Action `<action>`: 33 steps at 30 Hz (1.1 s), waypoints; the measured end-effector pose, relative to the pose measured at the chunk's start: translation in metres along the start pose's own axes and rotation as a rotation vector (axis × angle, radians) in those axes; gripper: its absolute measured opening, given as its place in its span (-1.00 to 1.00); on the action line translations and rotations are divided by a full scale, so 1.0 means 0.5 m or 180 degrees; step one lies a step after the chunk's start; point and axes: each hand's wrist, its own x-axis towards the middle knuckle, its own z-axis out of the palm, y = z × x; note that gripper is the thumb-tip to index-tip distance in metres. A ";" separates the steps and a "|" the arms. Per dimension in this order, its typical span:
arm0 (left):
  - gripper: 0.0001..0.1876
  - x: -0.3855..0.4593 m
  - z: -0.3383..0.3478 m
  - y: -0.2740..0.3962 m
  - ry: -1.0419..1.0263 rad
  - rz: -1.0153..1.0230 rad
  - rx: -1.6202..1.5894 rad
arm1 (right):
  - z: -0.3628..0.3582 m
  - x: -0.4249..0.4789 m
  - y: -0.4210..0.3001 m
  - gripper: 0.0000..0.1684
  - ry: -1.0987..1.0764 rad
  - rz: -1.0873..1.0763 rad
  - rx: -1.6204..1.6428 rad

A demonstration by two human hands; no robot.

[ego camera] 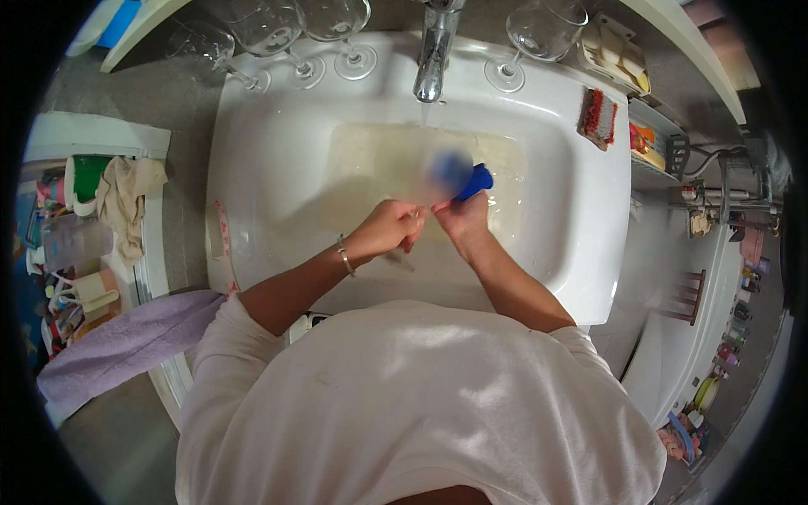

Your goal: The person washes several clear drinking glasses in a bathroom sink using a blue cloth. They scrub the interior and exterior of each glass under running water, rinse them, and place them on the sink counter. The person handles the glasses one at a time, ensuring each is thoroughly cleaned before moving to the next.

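Note:
Both my hands are over the white washbasin [574,208], which has cloudy, pale yellowish water in its bottom. My right hand [466,218] grips a bunched blue cloth [478,181]. To its left, close by, my left hand [394,227] has its fingers curled around something clear and thin. A translucent blurred piece [399,259] shows below those fingers, perhaps the foot of a stemmed glass. A blurred patch ahead of both hands hides what lies between them and part of the cloth. Above, water runs from the chrome tap [432,69].
Several stemmed glasses stand along the basin's back ledge: some left of the tap, like this one [355,61], and one on the right [505,74]. A red-and-white brush [598,118] lies on the right rim, a pink-patterned comb [224,246] on the left. A lilac towel [132,347] hangs at left.

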 end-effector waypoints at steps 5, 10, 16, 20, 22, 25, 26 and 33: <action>-0.90 0.036 0.015 0.015 0.0686 -0.0031 0.0724 | -0.075 -0.009 0.036 -0.73 -0.1884 0.0553 -0.1260; -0.90 0.016 0.032 0.015 0.1194 0.0646 0.2117 | 0.039 -0.099 0.087 -0.80 0.0485 -0.0510 -0.1640; -0.88 0.009 0.025 0.004 0.0533 0.0141 0.1939 | 0.002 -0.071 0.052 -0.70 -0.0207 0.0203 -0.1855; -0.84 -0.002 -0.008 0.017 -0.0302 0.0093 0.0288 | 0.021 -0.079 0.042 -0.72 -0.0635 0.0936 -0.1632; -0.83 -0.005 -0.024 0.011 -0.0514 -0.0079 -0.0020 | 0.013 -0.071 0.041 -0.73 -0.0746 0.0973 -0.1636; -0.74 -0.010 -0.050 -0.037 -0.0539 0.0612 0.0922 | -0.011 -0.044 0.039 -0.76 -0.0406 0.0478 -0.1368; -0.68 -0.022 -0.041 -0.030 -0.0218 0.0242 0.0358 | -0.005 -0.044 0.031 -0.78 -0.0238 0.0290 -0.1201; -0.45 -0.004 0.029 -0.009 -0.0465 -0.0060 -0.3854 | 0.036 -0.080 0.050 -0.86 -0.0046 -0.0624 -0.2273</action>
